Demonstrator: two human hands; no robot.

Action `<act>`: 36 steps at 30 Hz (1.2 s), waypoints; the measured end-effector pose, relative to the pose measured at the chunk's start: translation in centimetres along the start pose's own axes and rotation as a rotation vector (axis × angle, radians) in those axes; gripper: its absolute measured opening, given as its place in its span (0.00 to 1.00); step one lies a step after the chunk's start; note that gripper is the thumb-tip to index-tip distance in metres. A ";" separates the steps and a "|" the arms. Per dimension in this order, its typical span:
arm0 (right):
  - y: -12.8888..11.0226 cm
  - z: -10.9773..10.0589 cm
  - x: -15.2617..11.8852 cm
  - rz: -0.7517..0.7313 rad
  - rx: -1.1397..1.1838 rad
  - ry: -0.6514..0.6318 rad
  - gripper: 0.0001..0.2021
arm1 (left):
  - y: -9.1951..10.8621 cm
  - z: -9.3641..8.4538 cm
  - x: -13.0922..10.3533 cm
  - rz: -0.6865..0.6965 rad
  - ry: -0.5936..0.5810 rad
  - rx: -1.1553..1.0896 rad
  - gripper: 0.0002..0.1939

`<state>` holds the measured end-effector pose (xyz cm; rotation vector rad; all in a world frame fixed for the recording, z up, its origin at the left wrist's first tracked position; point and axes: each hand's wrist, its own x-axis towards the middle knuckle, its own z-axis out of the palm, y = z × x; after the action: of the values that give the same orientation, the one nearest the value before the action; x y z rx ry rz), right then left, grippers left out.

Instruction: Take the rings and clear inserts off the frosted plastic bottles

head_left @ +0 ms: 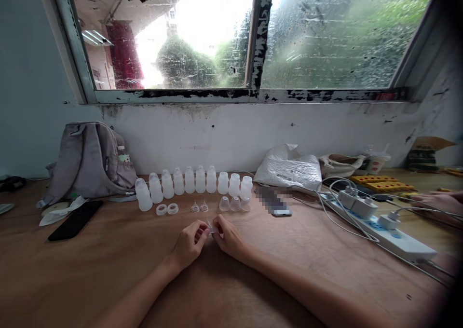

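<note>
My left hand (191, 241) and my right hand (224, 235) meet just above the table, both with fingers closed in a pinch. Between their fingertips is a small translucent bottle nipple (209, 223) with a whitish collar ring (211, 229), partly hidden by the fingers. Beyond my hands lie two clear nipples (200, 207) and two white collar rings (167, 209). Three clear domed caps (235, 203) stand to the right of them. Behind is a curved row of several frosted baby bottles (189, 179); the three open-necked bottles (234, 185) at its right end have no tops.
A black phone (75, 221) and grey backpack (90, 159) are on the left. To the right are another phone (281, 212), a silver plastic bag (289, 170), and a white power strip (390, 239) with trailing cables. Another person's hand (436, 205) shows at far right.
</note>
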<state>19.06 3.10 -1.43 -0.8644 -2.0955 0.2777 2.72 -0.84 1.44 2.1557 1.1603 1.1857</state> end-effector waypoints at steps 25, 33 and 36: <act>-0.7 0.2 0.8 0.153 0.036 -0.074 0.08 | -0.1 0.6 -0.2 -0.002 0.028 0.151 0.04; -0.1 0.1 1.0 0.145 0.114 0.040 0.08 | 1.2 0.5 -0.4 -0.049 0.024 -0.076 0.06; 0.0 -0.2 1.2 0.188 0.206 0.077 0.06 | 0.6 0.9 -0.2 -0.178 0.031 -0.276 0.09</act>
<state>18.75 3.82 -0.54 -0.9330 -1.8790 0.5418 3.70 -1.33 1.26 1.7979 1.1031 1.2242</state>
